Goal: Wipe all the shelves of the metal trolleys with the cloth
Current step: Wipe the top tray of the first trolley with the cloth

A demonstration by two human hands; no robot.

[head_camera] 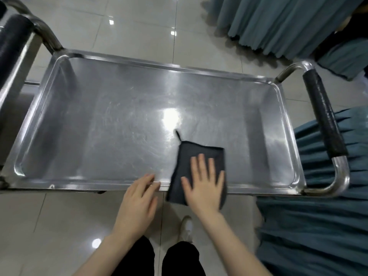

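The top shelf (123, 120) of a metal trolley fills the middle of the head view, a shiny steel tray with a raised rim. A folded dark grey cloth (196, 154) with a small hanging loop lies at the near edge, right of centre, and hangs a little over the rim. My right hand (205, 182) presses flat on the cloth with fingers spread. My left hand (137, 202) rests its fingertips on the near rim just left of the cloth, holding nothing.
Black-wrapped push handles stand at the trolley's right end (324, 116) and left end (12, 44). Teal pleated curtains hang at the right (318, 216) and back right (268, 22). Glossy tiled floor (49, 226) surrounds the trolley; my legs and a shoe (186, 228) are below.
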